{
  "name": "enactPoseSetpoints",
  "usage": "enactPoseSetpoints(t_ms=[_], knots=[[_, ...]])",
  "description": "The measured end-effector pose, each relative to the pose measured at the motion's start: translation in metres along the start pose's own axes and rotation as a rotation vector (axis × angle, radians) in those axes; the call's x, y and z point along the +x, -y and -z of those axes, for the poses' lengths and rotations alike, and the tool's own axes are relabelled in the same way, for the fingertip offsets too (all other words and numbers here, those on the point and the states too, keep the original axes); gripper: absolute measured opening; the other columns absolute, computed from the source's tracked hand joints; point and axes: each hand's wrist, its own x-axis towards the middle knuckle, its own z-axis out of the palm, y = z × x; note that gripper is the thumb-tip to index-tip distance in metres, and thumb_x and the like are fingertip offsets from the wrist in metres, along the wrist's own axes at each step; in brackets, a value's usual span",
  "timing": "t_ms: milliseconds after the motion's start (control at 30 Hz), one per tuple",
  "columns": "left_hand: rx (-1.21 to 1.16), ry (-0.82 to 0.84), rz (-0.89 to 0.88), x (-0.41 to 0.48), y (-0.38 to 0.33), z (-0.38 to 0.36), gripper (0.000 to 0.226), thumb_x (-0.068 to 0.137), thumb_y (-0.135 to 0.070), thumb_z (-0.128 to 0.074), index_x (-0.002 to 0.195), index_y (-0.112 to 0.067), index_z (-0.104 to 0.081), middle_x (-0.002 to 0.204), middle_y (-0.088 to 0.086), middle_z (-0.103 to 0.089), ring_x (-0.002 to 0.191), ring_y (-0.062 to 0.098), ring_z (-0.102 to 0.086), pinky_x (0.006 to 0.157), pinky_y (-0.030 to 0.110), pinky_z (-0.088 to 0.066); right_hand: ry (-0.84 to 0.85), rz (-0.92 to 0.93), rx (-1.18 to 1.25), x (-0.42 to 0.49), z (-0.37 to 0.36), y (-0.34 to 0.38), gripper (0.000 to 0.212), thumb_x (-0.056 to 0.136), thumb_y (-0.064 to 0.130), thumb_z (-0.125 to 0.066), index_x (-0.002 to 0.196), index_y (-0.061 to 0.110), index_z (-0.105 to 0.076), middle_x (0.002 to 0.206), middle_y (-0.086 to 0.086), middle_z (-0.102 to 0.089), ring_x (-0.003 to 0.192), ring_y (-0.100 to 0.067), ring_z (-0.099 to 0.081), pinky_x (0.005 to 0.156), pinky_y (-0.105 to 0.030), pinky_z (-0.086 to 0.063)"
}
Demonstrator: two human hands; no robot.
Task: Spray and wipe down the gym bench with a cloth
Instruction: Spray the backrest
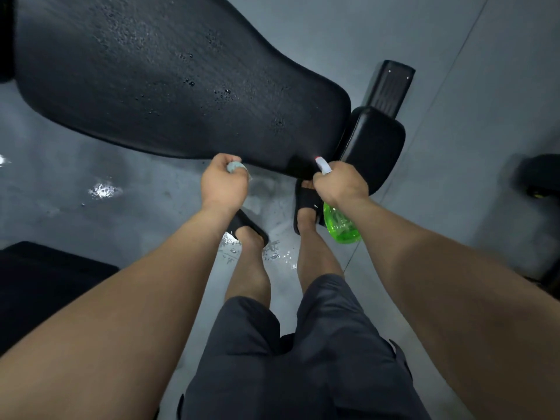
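Observation:
The black gym bench pad (169, 86) fills the upper left and carries scattered spray droplets. At its near edge my left hand (222, 184) grips a bunched pale grey cloth (235, 166). My right hand (341, 183) grips a green spray bottle (341, 224) by its neck, with the white nozzle (322, 163) and its red tip pointing at the bench's near right end. The bottle body hangs below my wrist.
A smaller black pad (374, 147) and a black frame foot (388, 84) lie to the right of the bench. The grey floor (454, 71) has wet patches near my feet in black slides. Dark equipment sits at the lower left (45, 283) and far right (536, 177).

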Motion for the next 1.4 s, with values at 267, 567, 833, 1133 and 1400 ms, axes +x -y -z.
enactPoseSetpoints(t_ms=[267,567,833,1133,1400], knots=[[0.046,-0.038,0.017,0.003,0.014,0.01,0.014,0.095,-0.015,-0.05,0.101,-0.022,-0.06,0.082,-0.008,-0.061,0.066,0.007,-0.053,0.051,0.008,-0.041,0.05,0.153,0.071,-0.005,-0.03,0.037,0.019,0.085,0.038,-0.049,0.08,0.022,-0.058,0.09,0.0,-0.067,0.082,-0.03,-0.064,0.071,-0.035,-0.052],[0.173,0.071,-0.055,0.003,-0.009,-0.031,0.015,0.095,-0.019,-0.05,0.104,-0.021,-0.062,0.082,-0.006,-0.063,0.069,0.013,-0.056,0.063,0.022,-0.048,-0.147,-0.04,0.25,0.008,-0.027,-0.068,0.027,0.092,0.041,-0.046,0.102,0.016,-0.041,0.091,-0.006,-0.056,0.084,-0.035,-0.056,0.07,-0.04,-0.042],[0.314,0.33,-0.202,-0.027,-0.043,-0.151,0.019,0.091,-0.027,-0.05,0.106,-0.023,-0.061,0.089,-0.004,-0.074,0.078,0.01,-0.07,0.079,0.033,-0.059,-0.513,-0.355,0.551,0.01,-0.061,-0.205,0.031,0.102,0.036,-0.05,0.1,0.006,-0.054,0.1,-0.021,-0.063,0.091,-0.041,-0.057,0.067,-0.034,-0.029],[0.561,0.576,-0.37,-0.028,-0.016,-0.274,0.017,0.087,-0.018,-0.069,0.101,-0.015,-0.06,0.091,-0.002,-0.068,0.088,0.018,-0.068,0.078,0.039,-0.06,-0.535,-0.604,0.861,0.069,-0.138,-0.295,0.026,0.099,0.024,-0.051,0.12,0.011,-0.059,0.111,-0.011,-0.071,0.101,-0.032,-0.065,0.081,-0.032,-0.048],[0.653,0.601,-0.389,0.035,0.02,-0.32,0.021,0.095,-0.001,-0.052,0.103,-0.017,-0.062,0.092,0.004,-0.064,0.076,0.026,-0.072,0.064,0.042,-0.064,-0.37,-0.713,0.92,0.165,-0.182,-0.332,0.032,0.094,0.026,-0.06,0.121,0.008,-0.057,0.12,-0.013,-0.067,0.112,-0.032,-0.063,0.093,-0.032,-0.046]])
